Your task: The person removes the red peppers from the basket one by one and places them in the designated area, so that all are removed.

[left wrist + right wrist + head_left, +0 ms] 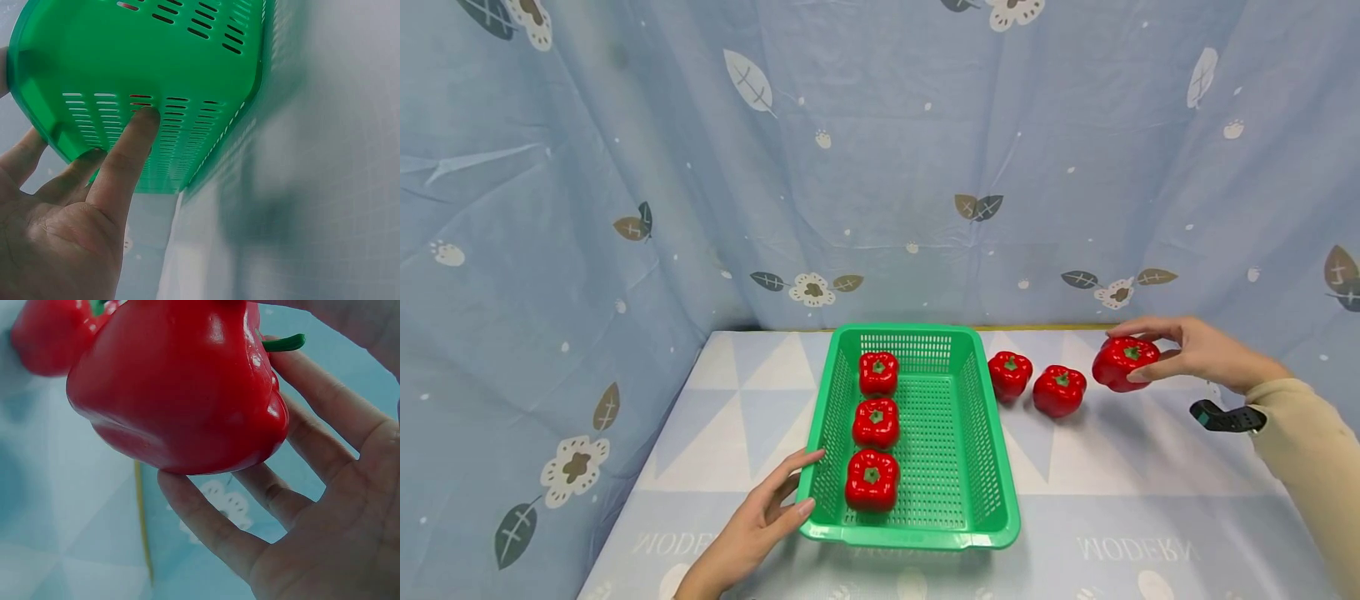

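My right hand (1206, 354) holds a red bell pepper (1126, 364) with a green stem above the table, thumb on the near side and fingers round the far side. In the right wrist view the pepper (181, 387) fills the upper middle, its stem towards the palm. At the green plastic basket (917, 540), my left hand (752, 521) grips the left rim near the front corner; the left wrist view has its fingers (128, 159) against the slotted outer wall. A column of three red bell peppers (876, 423) lines the basket's left side.
Two more red bell peppers, one against the basket's right wall (1009, 375) and one beside it (1060, 392), stand on the patterned table (1075, 533). A blue curtain (880, 167) with leaves and flowers hangs behind the table and along its left side.
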Tool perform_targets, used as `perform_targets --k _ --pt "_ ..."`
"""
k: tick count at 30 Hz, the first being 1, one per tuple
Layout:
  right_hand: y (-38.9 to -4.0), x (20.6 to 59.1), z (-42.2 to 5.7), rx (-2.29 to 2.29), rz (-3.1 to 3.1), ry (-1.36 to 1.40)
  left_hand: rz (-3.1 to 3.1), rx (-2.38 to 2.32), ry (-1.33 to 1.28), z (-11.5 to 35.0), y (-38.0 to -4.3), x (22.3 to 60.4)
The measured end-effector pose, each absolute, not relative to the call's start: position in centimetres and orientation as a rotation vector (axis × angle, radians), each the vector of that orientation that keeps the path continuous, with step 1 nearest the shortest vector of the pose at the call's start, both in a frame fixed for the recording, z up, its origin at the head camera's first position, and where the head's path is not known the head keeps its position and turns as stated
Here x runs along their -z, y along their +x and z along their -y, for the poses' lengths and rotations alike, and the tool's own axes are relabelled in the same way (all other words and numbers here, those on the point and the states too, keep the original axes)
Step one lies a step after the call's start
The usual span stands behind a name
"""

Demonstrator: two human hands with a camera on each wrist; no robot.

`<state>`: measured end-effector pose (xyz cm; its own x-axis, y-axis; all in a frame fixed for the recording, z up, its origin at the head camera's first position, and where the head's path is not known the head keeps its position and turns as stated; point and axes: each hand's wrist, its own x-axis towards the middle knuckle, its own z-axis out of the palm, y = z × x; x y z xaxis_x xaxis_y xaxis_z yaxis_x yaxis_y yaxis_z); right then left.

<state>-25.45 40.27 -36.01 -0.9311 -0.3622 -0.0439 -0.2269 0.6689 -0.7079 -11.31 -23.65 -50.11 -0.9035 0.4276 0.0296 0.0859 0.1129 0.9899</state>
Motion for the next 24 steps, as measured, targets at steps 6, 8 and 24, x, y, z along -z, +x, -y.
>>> perform_targets --k 6,8,24 --pt "-25.3 37.9 -41.1 1.095 -2.698 -0.451 -2.16 -1.847 0.496 23.8 -11.3 50.1" --pt "-25.3 38.6 -41.2 1.079 -2.702 -0.443 -2.172 -1.839 0.49 23.8 -11.2 50.1" --pt "-25.0 42.8 -42.2 1.084 -2.67 -0.418 -2.134 -1.869 0.526 23.7 -11.5 50.3"
